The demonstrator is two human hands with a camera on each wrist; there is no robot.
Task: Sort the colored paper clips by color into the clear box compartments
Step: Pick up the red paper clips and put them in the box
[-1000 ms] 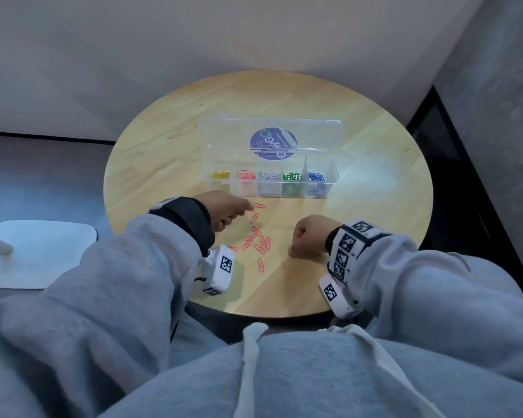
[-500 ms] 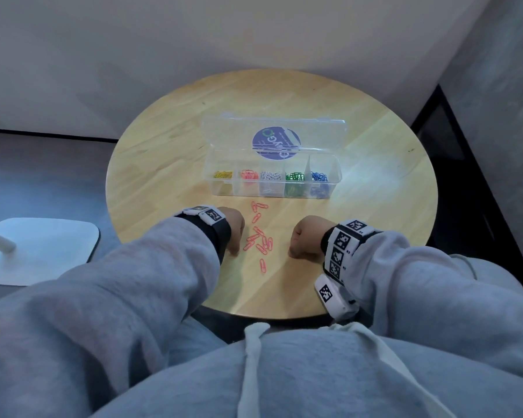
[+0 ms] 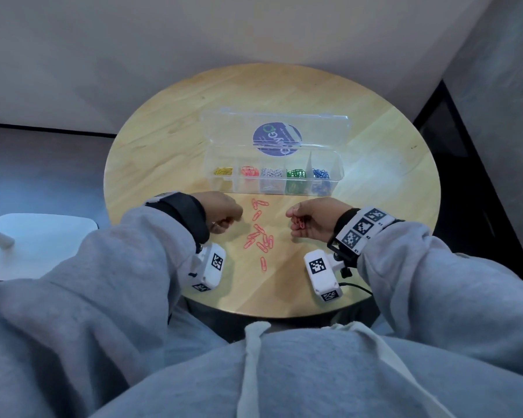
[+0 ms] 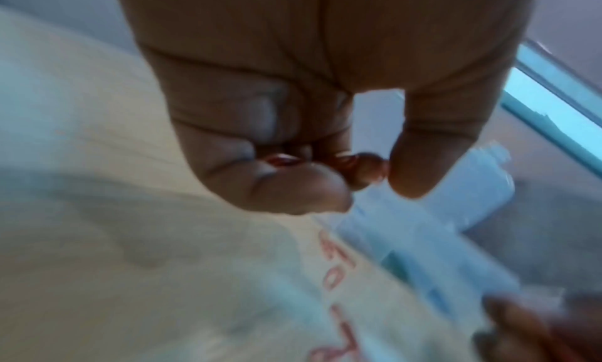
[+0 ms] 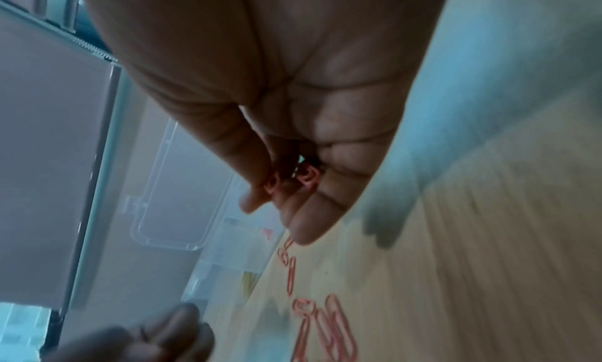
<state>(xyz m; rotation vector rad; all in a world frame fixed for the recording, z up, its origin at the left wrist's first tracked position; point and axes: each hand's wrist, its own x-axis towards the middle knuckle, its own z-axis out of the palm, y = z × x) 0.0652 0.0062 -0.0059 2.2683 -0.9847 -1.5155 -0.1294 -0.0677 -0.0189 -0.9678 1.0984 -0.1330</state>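
Several loose red paper clips (image 3: 259, 233) lie on the round wooden table (image 3: 163, 140) between my hands. My left hand (image 3: 224, 217) is raised left of them, fingers curled, with red clips (image 4: 355, 165) pinched between thumb and fingers. My right hand (image 3: 302, 220) is lifted to their right and pinches a small bunch of red clips (image 3: 299, 222), also seen in the right wrist view (image 5: 303, 179). The clear box (image 3: 272, 188) stands open behind the pile, with yellow, red, white, green and blue clips in separate compartments.
The box lid (image 3: 275, 131) with a round purple sticker stands open towards the far side. A white stool (image 3: 37, 242) stands on the floor at the left. The table's near edge runs just below my wrists.
Both hands have come up off the table and turned, each with red clips pinched in it. The left hand moved back up from the pile's left side.
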